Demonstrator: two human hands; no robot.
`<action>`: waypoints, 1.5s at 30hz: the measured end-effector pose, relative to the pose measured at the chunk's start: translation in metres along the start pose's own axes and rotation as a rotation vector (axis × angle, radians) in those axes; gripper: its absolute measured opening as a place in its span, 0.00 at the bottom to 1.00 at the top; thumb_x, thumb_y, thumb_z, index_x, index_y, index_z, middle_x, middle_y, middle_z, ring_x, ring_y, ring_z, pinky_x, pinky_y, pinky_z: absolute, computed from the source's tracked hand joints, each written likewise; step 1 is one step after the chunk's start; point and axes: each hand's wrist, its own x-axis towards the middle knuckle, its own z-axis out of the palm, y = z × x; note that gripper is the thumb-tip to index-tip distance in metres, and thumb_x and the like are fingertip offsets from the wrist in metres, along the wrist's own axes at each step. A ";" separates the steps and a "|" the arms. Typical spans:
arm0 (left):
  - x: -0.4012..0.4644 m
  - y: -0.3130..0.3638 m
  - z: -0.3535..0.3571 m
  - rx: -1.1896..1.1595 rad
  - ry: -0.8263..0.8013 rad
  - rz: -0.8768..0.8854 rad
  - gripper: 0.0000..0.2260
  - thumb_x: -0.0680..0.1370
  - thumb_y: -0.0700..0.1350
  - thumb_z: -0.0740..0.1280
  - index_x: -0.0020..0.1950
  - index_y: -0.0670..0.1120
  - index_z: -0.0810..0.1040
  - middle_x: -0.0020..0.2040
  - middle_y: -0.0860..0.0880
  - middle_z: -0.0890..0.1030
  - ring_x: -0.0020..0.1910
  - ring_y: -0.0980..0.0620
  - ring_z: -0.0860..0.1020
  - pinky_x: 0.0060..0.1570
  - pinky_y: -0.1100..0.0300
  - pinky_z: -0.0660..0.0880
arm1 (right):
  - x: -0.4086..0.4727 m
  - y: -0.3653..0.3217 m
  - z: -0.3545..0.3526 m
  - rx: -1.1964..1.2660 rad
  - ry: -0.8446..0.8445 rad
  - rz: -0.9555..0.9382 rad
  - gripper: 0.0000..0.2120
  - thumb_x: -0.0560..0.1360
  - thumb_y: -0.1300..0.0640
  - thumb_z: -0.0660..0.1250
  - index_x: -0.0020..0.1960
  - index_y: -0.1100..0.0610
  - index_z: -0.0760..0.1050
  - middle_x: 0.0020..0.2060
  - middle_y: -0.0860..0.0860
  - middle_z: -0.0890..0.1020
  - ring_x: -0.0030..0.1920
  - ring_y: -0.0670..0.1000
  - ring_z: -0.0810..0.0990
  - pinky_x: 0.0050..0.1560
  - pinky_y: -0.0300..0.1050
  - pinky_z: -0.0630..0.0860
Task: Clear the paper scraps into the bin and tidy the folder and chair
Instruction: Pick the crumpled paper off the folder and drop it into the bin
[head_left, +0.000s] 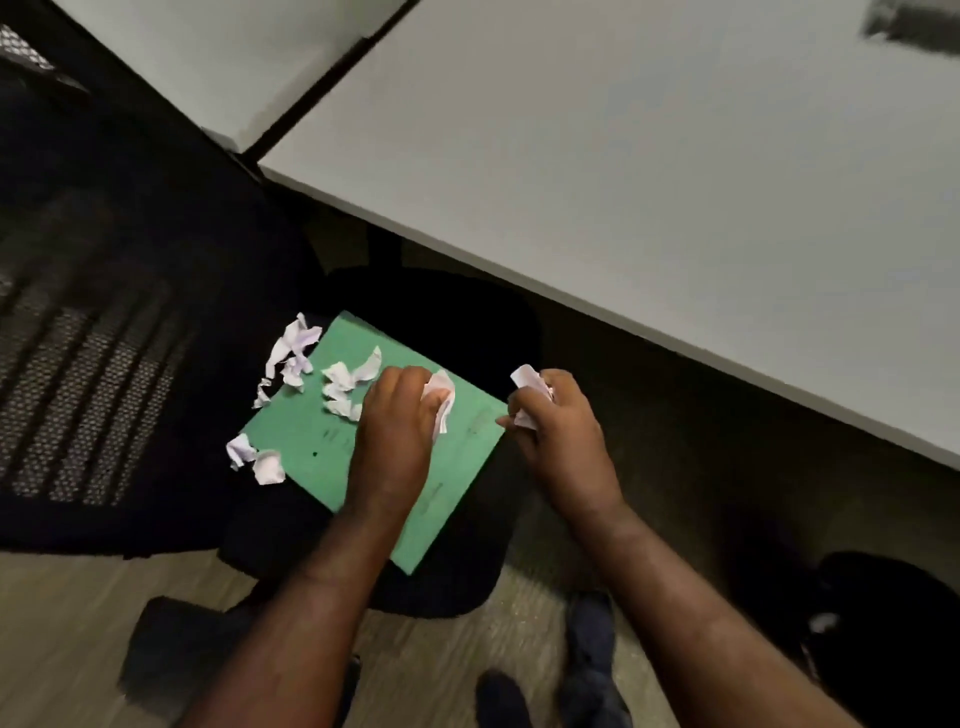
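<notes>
The two forearms reach out from the bottom edge, and each ends in a fist full of paper. The left hand (397, 415) is curled down over the green folder (332, 447), closed on a crumpled scrap (441, 397) whose white edge pokes out past the knuckles. The right hand (558, 421) hangs just off the folder's right edge, clenched on another wad (527, 379) that sticks up above the thumb.

The folder lies flat on the black chair seat (467, 322). Just beyond the left hand's fingertips sits a cluster of loose scraps (345, 384); further out to its left another bunch (293, 348) lies on the seat past the folder's corner, and two more pieces (257, 460) lie across the folder's near left edge. A dark round shape that may be the bin (883, 639) stands low to the right of the right forearm; I cannot be sure of it.

The risks, as I judge them: both fists are already full, so grabbing more could squeeze out what they hold. A sweep across the folder could push the edge pieces off the seat onto the floor. Lifting the folder before it is cleared would spill the rest
</notes>
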 end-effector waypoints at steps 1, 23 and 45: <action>-0.002 0.014 0.009 -0.003 -0.022 0.034 0.06 0.79 0.43 0.63 0.54 0.43 0.74 0.49 0.45 0.75 0.48 0.46 0.72 0.46 0.55 0.68 | -0.012 0.009 -0.012 0.000 0.021 0.031 0.06 0.74 0.59 0.70 0.46 0.59 0.74 0.52 0.56 0.73 0.50 0.56 0.74 0.43 0.50 0.77; -0.162 0.320 0.257 -0.167 -0.701 0.596 0.07 0.79 0.45 0.65 0.50 0.42 0.76 0.44 0.50 0.72 0.41 0.53 0.71 0.37 0.68 0.63 | -0.317 0.264 -0.194 -0.073 0.531 0.906 0.08 0.70 0.62 0.75 0.43 0.59 0.75 0.52 0.56 0.73 0.51 0.54 0.74 0.45 0.42 0.70; -0.249 0.438 0.439 -0.143 -1.233 0.497 0.23 0.77 0.45 0.68 0.71 0.46 0.69 0.68 0.47 0.73 0.60 0.54 0.75 0.55 0.65 0.70 | -0.417 0.399 -0.237 0.024 0.266 1.141 0.28 0.76 0.54 0.68 0.73 0.46 0.62 0.77 0.51 0.55 0.71 0.56 0.66 0.63 0.52 0.73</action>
